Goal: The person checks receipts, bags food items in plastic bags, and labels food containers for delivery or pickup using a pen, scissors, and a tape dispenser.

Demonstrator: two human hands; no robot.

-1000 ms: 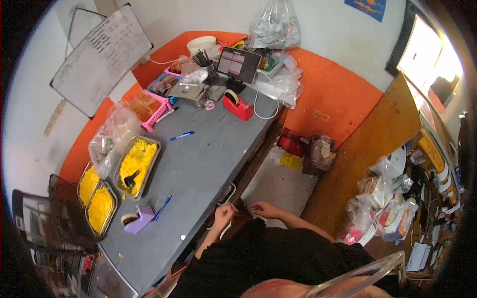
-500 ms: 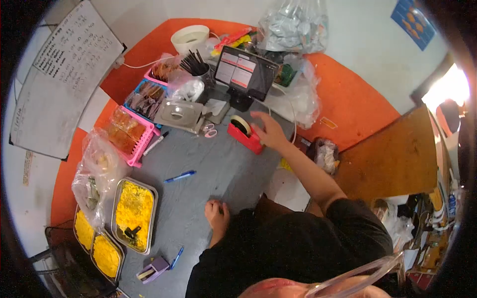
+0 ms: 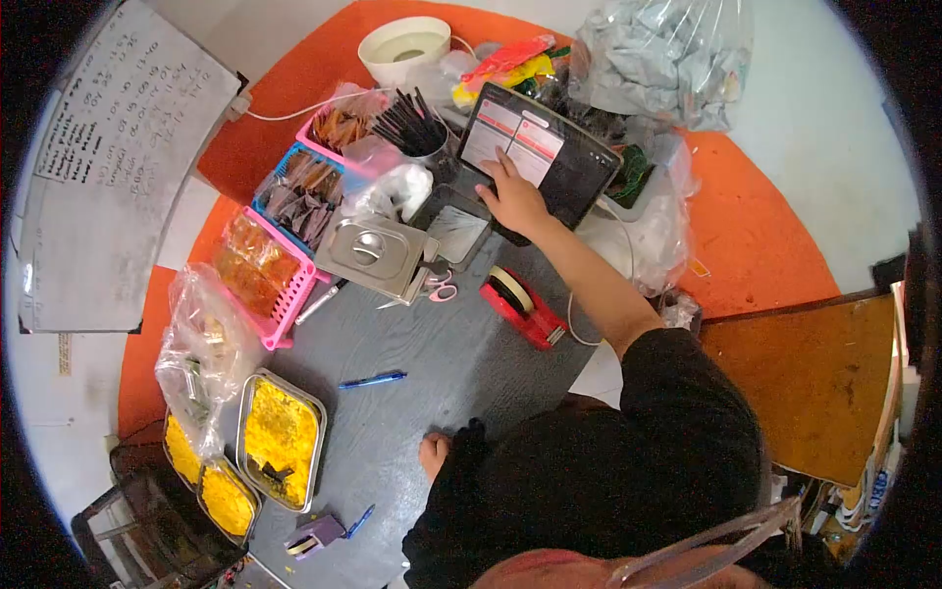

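Note:
My right hand (image 3: 514, 196) is at the tablet (image 3: 549, 147), with its index finger stretched out over the lit screen and nothing held. The tablet stands tilted on the grey table (image 3: 412, 344). Below it sits a red tape dispenser (image 3: 523, 306). My left hand (image 3: 435, 455) rests at the table's near edge with its fingers curled; whether it holds anything is hidden. A blue pen (image 3: 373, 380) lies beyond it.
At the left are a metal tray of yellow food (image 3: 282, 432), a plastic bag (image 3: 206, 353) and a pink basket (image 3: 260, 270). A lidded metal container (image 3: 368, 252), scissors (image 3: 442, 287) and black straws (image 3: 412, 126) stand farther back. A purple dispenser (image 3: 316, 536) is near.
My right hand has moved from above the red tape dispenser to the tablet screen. The view has shifted, and my left hand is now partly covered by the dark sleeve.

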